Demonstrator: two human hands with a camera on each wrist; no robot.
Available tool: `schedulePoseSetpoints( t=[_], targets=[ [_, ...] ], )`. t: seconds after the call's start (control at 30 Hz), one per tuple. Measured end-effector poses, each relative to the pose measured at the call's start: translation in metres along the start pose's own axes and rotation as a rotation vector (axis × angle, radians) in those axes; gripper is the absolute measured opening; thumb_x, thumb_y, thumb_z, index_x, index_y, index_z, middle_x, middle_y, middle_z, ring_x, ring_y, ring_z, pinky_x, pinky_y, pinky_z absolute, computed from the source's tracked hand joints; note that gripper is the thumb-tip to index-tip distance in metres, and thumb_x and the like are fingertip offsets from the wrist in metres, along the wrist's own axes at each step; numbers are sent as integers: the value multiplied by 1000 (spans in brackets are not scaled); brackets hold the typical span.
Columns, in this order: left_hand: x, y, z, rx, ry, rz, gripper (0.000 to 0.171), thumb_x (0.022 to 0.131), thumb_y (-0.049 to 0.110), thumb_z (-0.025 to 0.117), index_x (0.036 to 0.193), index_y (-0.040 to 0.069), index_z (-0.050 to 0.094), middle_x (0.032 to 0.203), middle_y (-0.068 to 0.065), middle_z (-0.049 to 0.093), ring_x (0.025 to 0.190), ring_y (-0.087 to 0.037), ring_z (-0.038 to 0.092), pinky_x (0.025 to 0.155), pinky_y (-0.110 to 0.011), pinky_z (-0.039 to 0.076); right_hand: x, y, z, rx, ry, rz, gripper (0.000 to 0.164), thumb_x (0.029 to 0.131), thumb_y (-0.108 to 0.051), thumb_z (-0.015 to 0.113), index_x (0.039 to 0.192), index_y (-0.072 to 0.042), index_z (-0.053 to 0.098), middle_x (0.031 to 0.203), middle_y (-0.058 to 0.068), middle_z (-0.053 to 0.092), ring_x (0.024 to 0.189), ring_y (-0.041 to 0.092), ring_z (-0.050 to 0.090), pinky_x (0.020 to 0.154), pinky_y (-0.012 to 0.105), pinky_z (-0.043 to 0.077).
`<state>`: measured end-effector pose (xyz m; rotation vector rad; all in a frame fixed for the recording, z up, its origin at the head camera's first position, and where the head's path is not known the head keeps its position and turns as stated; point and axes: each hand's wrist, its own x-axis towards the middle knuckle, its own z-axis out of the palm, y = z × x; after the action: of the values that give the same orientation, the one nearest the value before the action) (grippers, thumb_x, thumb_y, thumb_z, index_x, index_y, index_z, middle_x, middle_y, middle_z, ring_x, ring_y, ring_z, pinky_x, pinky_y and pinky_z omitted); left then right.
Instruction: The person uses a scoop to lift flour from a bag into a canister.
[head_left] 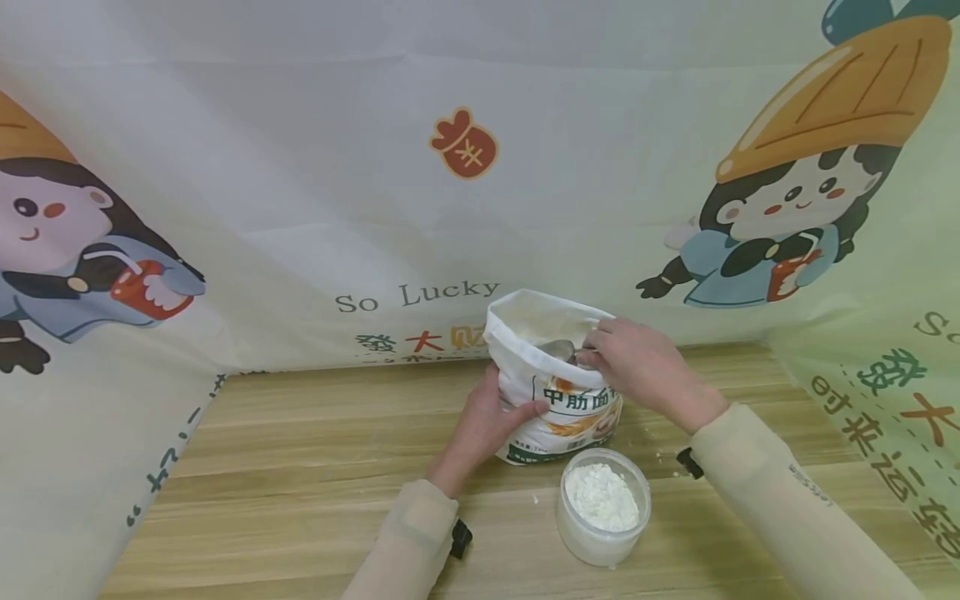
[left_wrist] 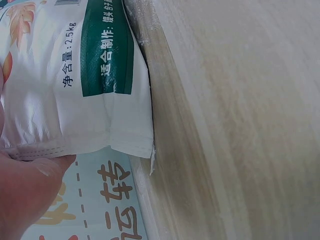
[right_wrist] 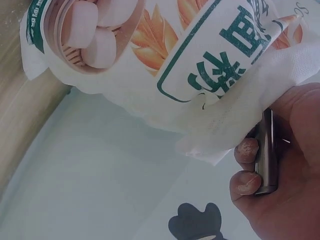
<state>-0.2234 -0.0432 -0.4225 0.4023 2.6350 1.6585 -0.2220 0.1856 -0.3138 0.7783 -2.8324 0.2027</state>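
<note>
A white flour bag [head_left: 525, 367] stands on the table with its top rolled back and its mouth wide. My left hand [head_left: 480, 425] grips the bag's left side, its thumb on the printed front. At the bag's mouth, my right hand [head_left: 637, 367] holds a metal spoon [head_left: 558, 354], whose head lies within the opening. The right wrist view shows the spoon's handle [right_wrist: 267, 155] in the curled fingers, with white powder on the fingertips. In front of the bag sits a round clear tub [head_left: 600, 546], heaped with white flour [head_left: 602, 497]. How full the bag is cannot be seen.
Beneath everything is a wood-grain table [head_left: 315, 467]. A printed cloth [head_left: 315, 167] hangs close behind the bag and along both sides. Small specks of flour lie on the table near the tub.
</note>
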Motion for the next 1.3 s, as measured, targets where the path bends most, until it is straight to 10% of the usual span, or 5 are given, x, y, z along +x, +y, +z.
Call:
schedulePoseSetpoints(
  t=[1.3],
  targets=[
    [1,-1,1,9,0,-3,85,86,29,87,151,6,38,134,-17,63,125,-33,60,111,-49,46,-33,23,-19,183,206,111,20,103,-16,65,109,3,71,100,16,69,96,35,62,83,52,53]
  ],
)
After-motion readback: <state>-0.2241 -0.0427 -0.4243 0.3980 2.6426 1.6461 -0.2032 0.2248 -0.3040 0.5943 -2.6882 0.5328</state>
